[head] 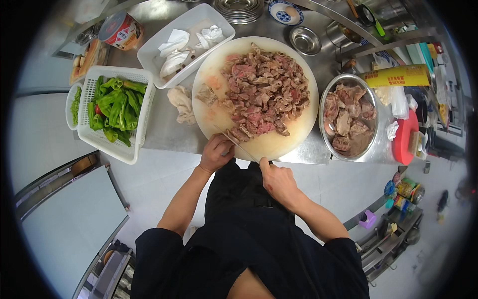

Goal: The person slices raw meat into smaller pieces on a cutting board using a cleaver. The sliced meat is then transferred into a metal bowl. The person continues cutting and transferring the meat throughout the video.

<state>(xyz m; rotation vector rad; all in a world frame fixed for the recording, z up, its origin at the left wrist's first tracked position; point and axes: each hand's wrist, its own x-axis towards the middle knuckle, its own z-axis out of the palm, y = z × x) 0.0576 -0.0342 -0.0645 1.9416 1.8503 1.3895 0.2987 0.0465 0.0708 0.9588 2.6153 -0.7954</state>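
Observation:
A round white cutting board lies before me, with a large heap of sliced meat over its middle and right. My right hand is closed round the handle end of a knife, seen nearly edge-on, its blade pointing up and left across the board's near edge. My left hand is at the board's near left edge, fingers curled beside the blade; whether it presses on a piece of meat is hidden. Some slices lie just beyond the blade. A separate flat piece of meat rests on the board's left side.
An oval metal bowl of meat chunks stands right of the board. To the left are a white basket of green peppers, a crumpled cloth and a plastic tub with tissues. A small steel bowl sits behind the board.

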